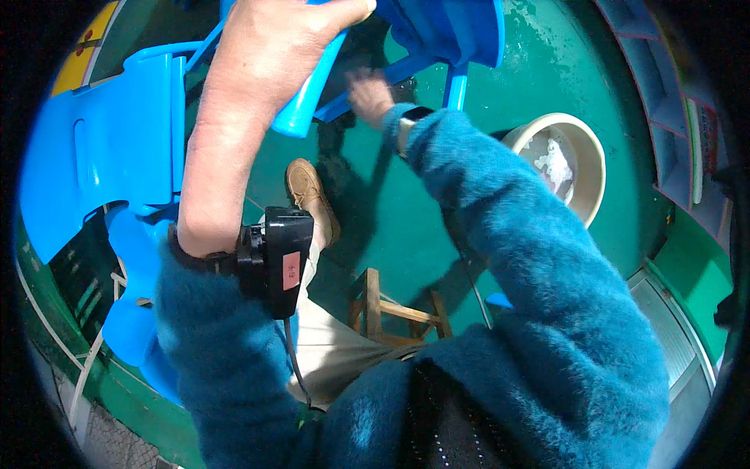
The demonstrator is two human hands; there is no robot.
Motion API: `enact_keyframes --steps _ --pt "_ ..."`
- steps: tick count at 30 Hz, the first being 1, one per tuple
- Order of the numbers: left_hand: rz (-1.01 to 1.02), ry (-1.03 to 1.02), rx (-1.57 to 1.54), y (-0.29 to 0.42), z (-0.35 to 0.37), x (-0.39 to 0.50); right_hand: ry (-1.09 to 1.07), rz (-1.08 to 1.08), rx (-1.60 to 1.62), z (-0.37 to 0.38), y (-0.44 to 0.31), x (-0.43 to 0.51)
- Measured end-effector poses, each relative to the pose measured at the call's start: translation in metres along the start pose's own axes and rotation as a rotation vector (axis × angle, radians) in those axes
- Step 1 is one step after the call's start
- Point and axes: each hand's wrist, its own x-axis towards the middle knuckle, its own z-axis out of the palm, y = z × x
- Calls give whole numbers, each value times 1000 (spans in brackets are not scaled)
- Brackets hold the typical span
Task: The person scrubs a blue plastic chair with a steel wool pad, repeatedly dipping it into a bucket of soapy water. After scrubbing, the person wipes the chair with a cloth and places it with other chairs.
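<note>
A blue plastic chair (448, 29) is held up, tilted, at the top of the view, with its legs and crossbars showing. My left hand (269, 53) is closed around one of its legs (307, 97), thumb stretched to the right. Beyond that leg, my right hand (370, 97) is blurred by motion beside a lower crossbar (404, 69). Whether its fingers hold anything cannot be made out. A black device (287, 261) is strapped to my left wrist, and a watch (410, 126) is on my right.
Blue plastic chairs (117, 140) are gathered at the left. On the green floor (375, 193), a beige basin (599, 170) at the right holds water and white suds. A wooden stool (371, 302) is near my legs. Shelves (650, 82) line the right side.
</note>
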Motion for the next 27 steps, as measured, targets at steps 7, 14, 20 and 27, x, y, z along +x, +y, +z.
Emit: enact_keyframes --steps 7,14,20,27 --pt "43 94 -69 -10 4 4 -143 -213 -117 28 -108 8" --pt "50 24 -72 -9 -7 6 -192 -282 -211 -10 -36 -6" --pt "21 22 5 -3 0 -1 -117 -282 -134 10 -68 -3" --pt "-94 2 -25 -32 2 18 60 -214 93 55 -50 20"
